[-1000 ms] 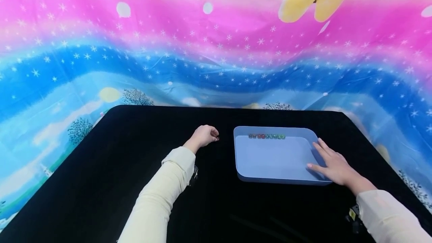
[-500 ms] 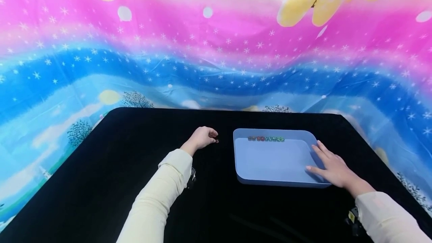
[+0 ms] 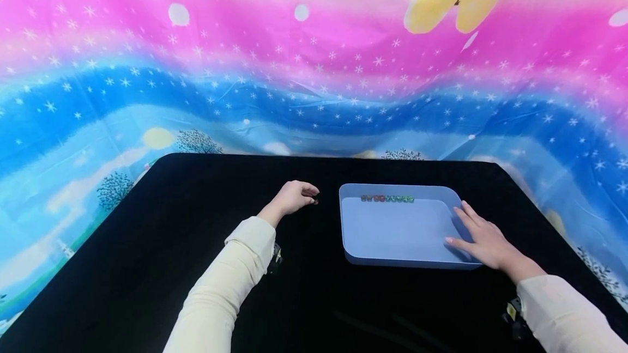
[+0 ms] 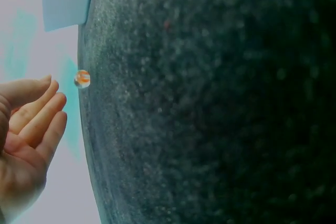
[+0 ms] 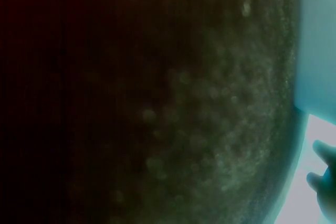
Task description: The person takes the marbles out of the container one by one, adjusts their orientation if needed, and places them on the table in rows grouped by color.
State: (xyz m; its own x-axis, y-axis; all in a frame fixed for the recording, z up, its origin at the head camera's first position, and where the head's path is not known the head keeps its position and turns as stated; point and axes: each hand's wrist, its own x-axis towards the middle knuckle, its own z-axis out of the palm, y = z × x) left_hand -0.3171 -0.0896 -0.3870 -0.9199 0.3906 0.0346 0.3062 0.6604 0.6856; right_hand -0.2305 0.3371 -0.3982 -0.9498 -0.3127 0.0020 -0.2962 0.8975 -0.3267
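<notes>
Black cloth (image 3: 147,266) covers the table in my head view, and a curtain (image 3: 275,59) printed in pink, blue and yellow hangs behind its far edge. Toward the table's far right corner I have a shallow blue-grey tray (image 3: 392,233). Inside it, close to the far wall, runs a row of small marbles (image 3: 387,199), brownish at the end by the tray's far left corner, then red, then green. Left of the tray, the left hand (image 3: 291,198) reaches over the table with a single marble (image 3: 316,201) by its fingertips; this angle alone doesn't tell me if they touch. The right hand (image 3: 485,238) lies across the tray's right edge, its grip wide, fingers spread and thumb over the inner side. Both arms wear cream sleeves (image 3: 216,287).

On my left wrist camera, the single marble reads clear with an orange swirl. It sits just beside the thumb and fingertips, a gap showing between, so I call that grip narrow and loose, with the marble outside it. What supports the marble I can't tell. One pale tray corner shows at the top.

My right wrist camera gives mostly dark, blurred cloth, the tray wall at upper right, and two dim fingertips below it.
</notes>
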